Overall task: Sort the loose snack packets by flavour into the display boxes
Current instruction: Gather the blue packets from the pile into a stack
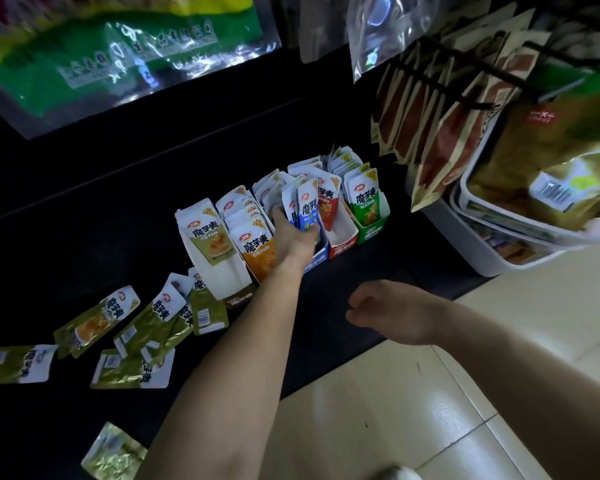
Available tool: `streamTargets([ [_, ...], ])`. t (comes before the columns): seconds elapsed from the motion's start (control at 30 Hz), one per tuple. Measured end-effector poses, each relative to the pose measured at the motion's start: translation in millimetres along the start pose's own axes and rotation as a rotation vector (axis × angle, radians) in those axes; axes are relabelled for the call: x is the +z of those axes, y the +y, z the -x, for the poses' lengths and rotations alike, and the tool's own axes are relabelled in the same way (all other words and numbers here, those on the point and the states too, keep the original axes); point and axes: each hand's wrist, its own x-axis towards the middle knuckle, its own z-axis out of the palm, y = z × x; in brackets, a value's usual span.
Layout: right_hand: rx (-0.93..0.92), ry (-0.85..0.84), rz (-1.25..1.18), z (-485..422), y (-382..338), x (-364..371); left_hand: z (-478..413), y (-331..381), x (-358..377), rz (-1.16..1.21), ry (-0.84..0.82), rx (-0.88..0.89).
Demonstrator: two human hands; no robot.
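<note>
A row of display boxes stands on the dark shelf: an olive one (pixel 238 299), an orange one, a blue one (pixel 317 259), a red one (pixel 343 245) and a green one (pixel 373 230). My left hand (pixel 293 237) reaches into the blue box and grips blue packets (pixel 307 209) standing in it. My right hand (pixel 383 311) hovers over the shelf's front edge, fingers loosely curled, holding nothing. Several loose olive packets (pixel 97 320) lie scattered on the shelf at the left, and one more olive packet (pixel 113 453) lies near the bottom.
Brown snack bags (pixel 426 109) hang on pegs at the upper right above white bins (pixel 492 258) of goods. A large green bag (pixel 125 53) hangs at the upper left. Pale floor tiles (pixel 430 410) lie below the shelf edge.
</note>
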Motion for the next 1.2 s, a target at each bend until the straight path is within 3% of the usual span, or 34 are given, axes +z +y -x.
streamTargets([
  [0.17, -0.001, -0.021, -0.008, 0.4, -2.7, -1.7, -0.5, -3.4, -5.5, -0.134, -0.063, 0.036],
  [0.4, -0.026, -0.015, -0.015, -0.8, -9.8, -1.6, -10.7, -5.8, -49.1, -0.254, 0.037, 0.232],
  [0.63, -0.056, -0.028, 0.086, -5.9, -33.9, 6.7, 10.4, 0.5, -79.4, -0.424, 0.02, 0.285],
  [0.9, -0.203, -0.05, 0.226, 8.1, -95.6, 39.2, 98.1, -0.7, -256.0, -0.785, -0.23, 0.26],
  [1.2, -0.309, -0.09, 0.353, 0.0, -160.5, 150.2, 182.7, -101.6, -442.2, -0.848, -0.154, -0.026],
])
